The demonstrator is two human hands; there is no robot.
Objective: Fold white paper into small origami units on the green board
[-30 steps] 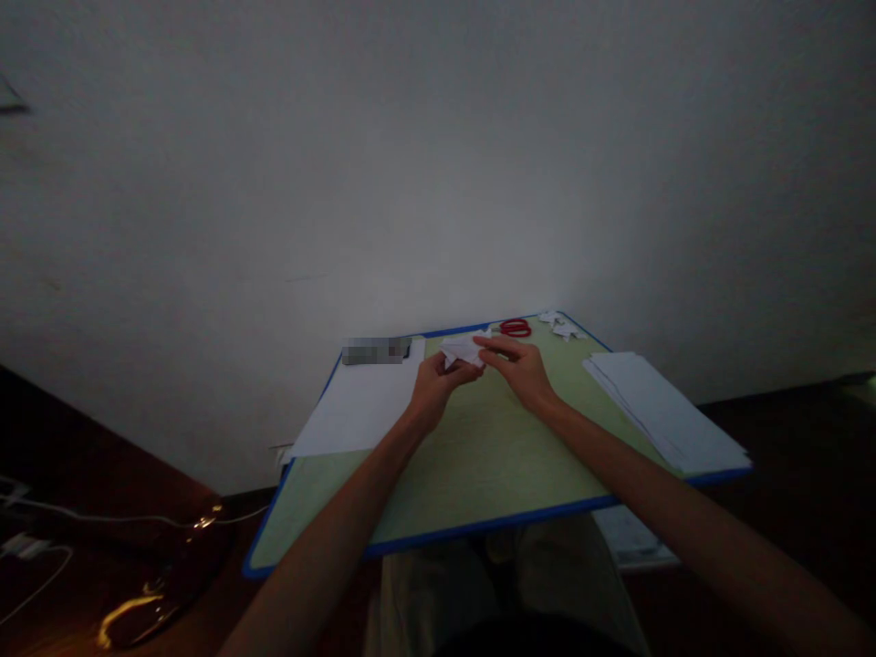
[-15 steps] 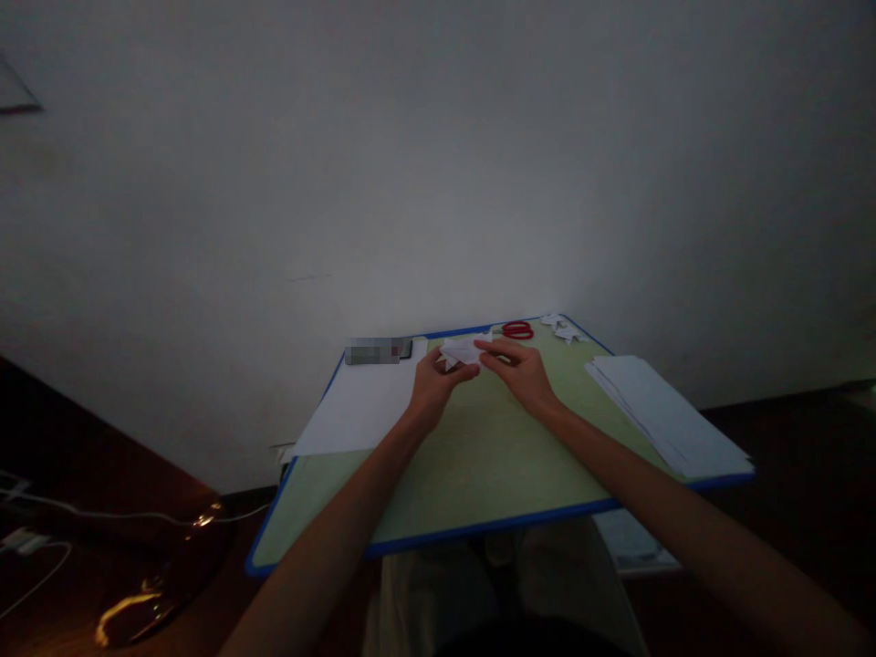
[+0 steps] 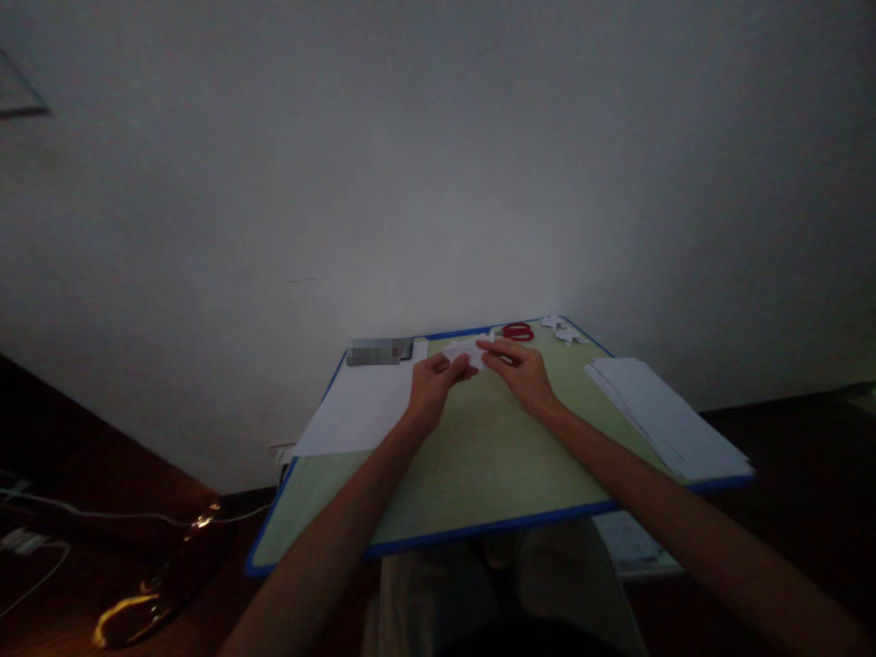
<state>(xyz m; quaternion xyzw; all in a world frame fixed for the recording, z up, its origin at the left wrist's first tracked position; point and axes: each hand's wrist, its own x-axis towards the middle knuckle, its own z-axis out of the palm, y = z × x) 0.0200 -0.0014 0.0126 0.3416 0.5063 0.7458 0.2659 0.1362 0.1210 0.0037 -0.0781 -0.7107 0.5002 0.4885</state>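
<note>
A small piece of folded white paper [image 3: 472,350] is held above the far middle of the table [image 3: 479,456]. My left hand [image 3: 433,385] grips its left side, with the thumb laid over the front. At the right edge, my right hand [image 3: 518,367] pinches the paper between thumb and fingers. The fingers partly cover it, so its exact shape cannot be made out. Just behind my right hand lie red-handled scissors [image 3: 518,332].
White sheets [image 3: 362,411] lie on the left, with a phone-like object [image 3: 406,350], partly blurred out, at their far end. A stack of paper [image 3: 663,411] lies on the right. Folded paper pieces [image 3: 565,330] sit in the far right corner, near the wall [image 3: 438,182].
My left thumb has moved up onto the front of the folded paper, and the paper has turned slightly. My right hand has barely shifted.
</note>
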